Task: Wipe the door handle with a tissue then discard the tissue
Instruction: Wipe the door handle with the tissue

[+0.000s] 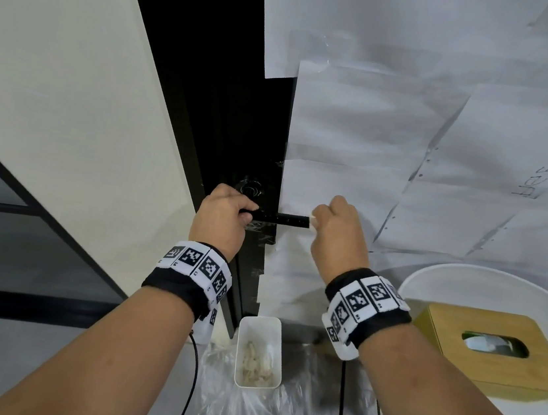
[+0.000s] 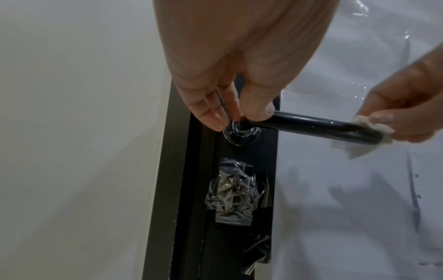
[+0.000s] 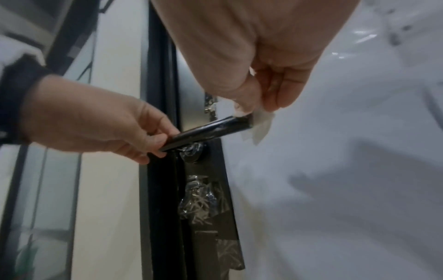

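A black lever door handle [image 1: 281, 219] [image 2: 311, 127] [image 3: 210, 130] sticks out sideways from a dark door edge. My left hand [image 1: 226, 217] [image 2: 239, 106] [image 3: 124, 132] pinches its inner end near the round rose, thumb on top. My right hand [image 1: 335, 228] [image 2: 402, 117] [image 3: 263, 91] pinches a small white tissue [image 1: 312, 221] [image 2: 359, 140] [image 3: 260, 125] against the handle's free tip. The tissue wraps round that tip and hangs a little below it.
White paper sheets [image 1: 412, 138] cover the door. Below the handle, crumpled clear tape [image 2: 230, 191] covers the lock. On the floor stand a white bin [image 1: 260, 352] holding used tissues, and a wooden tissue box [image 1: 493, 351] on a white round seat [image 1: 484, 281]. A cream wall [image 1: 72, 96] is left.
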`<state>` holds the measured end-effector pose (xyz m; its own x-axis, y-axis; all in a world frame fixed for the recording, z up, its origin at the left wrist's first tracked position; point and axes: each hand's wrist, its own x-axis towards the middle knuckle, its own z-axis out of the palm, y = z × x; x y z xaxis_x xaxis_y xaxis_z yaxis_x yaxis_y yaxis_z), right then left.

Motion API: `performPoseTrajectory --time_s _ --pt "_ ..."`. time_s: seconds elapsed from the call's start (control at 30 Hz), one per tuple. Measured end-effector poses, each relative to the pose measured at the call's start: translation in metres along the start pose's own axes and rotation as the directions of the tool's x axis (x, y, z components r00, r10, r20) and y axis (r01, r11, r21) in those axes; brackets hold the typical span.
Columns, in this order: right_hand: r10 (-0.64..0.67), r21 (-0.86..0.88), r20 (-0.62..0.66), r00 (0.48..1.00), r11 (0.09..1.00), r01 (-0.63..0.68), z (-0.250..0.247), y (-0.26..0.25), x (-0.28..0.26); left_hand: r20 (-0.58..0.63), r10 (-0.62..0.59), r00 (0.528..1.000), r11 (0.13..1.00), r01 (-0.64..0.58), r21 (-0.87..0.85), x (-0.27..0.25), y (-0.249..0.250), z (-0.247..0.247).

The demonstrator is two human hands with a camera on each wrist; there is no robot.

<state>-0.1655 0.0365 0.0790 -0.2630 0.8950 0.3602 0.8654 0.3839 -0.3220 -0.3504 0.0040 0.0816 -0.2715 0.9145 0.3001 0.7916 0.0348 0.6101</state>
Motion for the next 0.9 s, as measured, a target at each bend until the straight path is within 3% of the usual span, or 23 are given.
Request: performPoseTrajectory --time_s 0.1,0.2,0.37,0.47,0.53,0.6,0.7,0.77,0.83,0.9 --pt "0.199 0.241 0.029 0.98 0.95 -0.2 0.003 0.01 0.001 0.002 -0.004 1.0 1.0 0.004 -0.003 0.0 0.001 0.0" --pt "0.38 0.445 0.163 0.91 0.795 -0.412 0.01 0.007 -0.001 0.002 0.0 1.0 1.0 0.0 -0.003 -0.001 0.001 0.0" --pt "0.528 0.721 0.424 0.736 0.294 -0.627 0.017 -0.006 -0.006 0.01 -0.002 1.0 1.0 0.002 0.002 -0.001 0.001 0.0" --pt "0.49 0.764 0.586 0.646 -0.066 -0.642 0.013 -0.018 -0.005 0.019 -0.004 1.0 1.0 0.004 0.004 -0.001 0.001 0.0" --pt "0.431 0.738 0.658 0.617 -0.206 -0.643 0.012 -0.03 -0.004 0.024 -0.008 1.0 1.0 0.008 0.009 -0.001 0.0 -0.001" --pt "0.39 0.709 0.699 0.6 -0.269 -0.652 0.013 -0.042 -0.003 0.03 0.0 1.0 1.0 -0.001 0.019 0.0 0.0 -0.001" --pt "0.31 0.699 0.712 0.63 -0.233 -0.676 0.009 -0.057 -0.006 0.036 0.016 0.999 1.0 -0.017 0.014 0.001 -0.003 -0.001" --pt "0.24 0.727 0.681 0.692 -0.105 -0.679 -0.001 -0.064 -0.006 0.035 0.026 0.999 1.0 -0.026 -0.001 0.001 -0.005 -0.002" --pt "0.271 0.77 0.565 0.779 0.166 -0.616 -0.012 -0.064 0.0 0.033 0.037 0.999 0.999 -0.037 0.006 0.001 -0.006 -0.002" --pt "0.278 0.684 0.292 0.915 0.608 -0.403 -0.02 -0.057 0.01 0.033 0.039 0.999 0.999 -0.039 0.016 0.0 -0.006 -0.002"
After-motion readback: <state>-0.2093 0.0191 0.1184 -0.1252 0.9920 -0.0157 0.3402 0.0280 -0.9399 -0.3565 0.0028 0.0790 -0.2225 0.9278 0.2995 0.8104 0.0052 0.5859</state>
